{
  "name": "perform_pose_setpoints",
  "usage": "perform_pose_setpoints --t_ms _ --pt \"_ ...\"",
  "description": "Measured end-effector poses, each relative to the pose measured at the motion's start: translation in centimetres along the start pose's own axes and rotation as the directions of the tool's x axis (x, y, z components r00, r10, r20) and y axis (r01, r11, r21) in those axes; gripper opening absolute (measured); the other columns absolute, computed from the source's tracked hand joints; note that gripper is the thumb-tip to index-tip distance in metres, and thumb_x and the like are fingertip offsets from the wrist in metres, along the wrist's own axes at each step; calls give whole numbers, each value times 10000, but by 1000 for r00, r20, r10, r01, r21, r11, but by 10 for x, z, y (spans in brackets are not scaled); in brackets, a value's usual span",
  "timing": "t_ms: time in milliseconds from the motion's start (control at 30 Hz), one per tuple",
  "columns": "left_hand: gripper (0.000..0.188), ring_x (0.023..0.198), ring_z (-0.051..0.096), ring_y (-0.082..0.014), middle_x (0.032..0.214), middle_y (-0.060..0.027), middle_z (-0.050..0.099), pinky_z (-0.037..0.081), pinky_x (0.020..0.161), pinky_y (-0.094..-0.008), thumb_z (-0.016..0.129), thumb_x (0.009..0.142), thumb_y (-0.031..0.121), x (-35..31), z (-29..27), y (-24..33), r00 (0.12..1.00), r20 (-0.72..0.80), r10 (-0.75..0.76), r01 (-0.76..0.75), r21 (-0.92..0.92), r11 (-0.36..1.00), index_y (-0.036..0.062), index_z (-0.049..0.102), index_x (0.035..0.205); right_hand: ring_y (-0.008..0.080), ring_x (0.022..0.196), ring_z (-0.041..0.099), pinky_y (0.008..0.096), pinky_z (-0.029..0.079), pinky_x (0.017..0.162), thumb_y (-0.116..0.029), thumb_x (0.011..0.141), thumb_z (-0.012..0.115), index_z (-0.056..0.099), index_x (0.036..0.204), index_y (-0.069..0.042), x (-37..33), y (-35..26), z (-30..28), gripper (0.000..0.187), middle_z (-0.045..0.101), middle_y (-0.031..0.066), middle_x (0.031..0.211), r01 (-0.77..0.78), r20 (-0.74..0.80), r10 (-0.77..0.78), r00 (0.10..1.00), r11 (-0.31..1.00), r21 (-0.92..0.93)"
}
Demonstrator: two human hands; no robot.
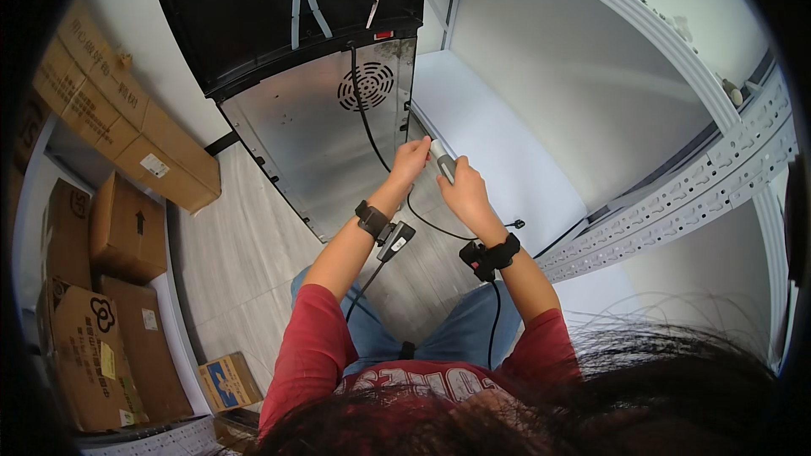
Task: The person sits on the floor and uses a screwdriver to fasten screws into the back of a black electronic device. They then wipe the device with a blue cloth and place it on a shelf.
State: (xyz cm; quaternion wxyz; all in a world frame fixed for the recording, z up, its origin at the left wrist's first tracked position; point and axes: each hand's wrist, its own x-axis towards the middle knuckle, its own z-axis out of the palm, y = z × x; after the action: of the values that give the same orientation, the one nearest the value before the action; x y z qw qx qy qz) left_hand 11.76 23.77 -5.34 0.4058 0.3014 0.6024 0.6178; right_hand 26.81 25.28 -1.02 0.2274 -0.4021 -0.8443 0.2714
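Observation:
In front of me stands a tall appliance with a silver metal back panel (296, 135) below a black upper section (253, 17). My right hand (465, 194) is closed around a slim grey-and-white handheld tool (443, 162), its white end pointing up and left. By that white end, near the panel's right edge, my left hand (410, 160) is closed with its fingertips pinched together. What the left fingertips hold, if anything, is too small to make out. A black power cord (365, 118) hangs from the appliance and passes behind my left hand.
The cord's plug (516, 224) lies to the right, by a white shelf board (498, 143). A perforated metal shelf post (676, 186) crosses the right side. Cardboard boxes (127, 228) are stacked at left. Black straps with cabled devices (490, 257) sit on my wrists.

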Motion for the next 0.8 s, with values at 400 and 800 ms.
perform_pose_setpoints --t_ms 400,800 --pt "400 610 433 -81 680 19 502 358 561 -238 520 958 417 -5 6 4 996 86 -9 14 -58 998 81 555 743 419 827 620 459 507 716 -181 793 673 486 1030 60 5 5 10 387 587 271 918 20 -59 -21 998 999 -25" --pt "364 593 420 -69 683 42 491 369 562 -223 536 953 399 -6 2 2 974 220 -59 118 -265 957 96 566 754 401 865 611 435 509 717 -93 787 669 482 1146 15 2 4 8 419 545 228 1067 70 -158 -61 986 996 53"
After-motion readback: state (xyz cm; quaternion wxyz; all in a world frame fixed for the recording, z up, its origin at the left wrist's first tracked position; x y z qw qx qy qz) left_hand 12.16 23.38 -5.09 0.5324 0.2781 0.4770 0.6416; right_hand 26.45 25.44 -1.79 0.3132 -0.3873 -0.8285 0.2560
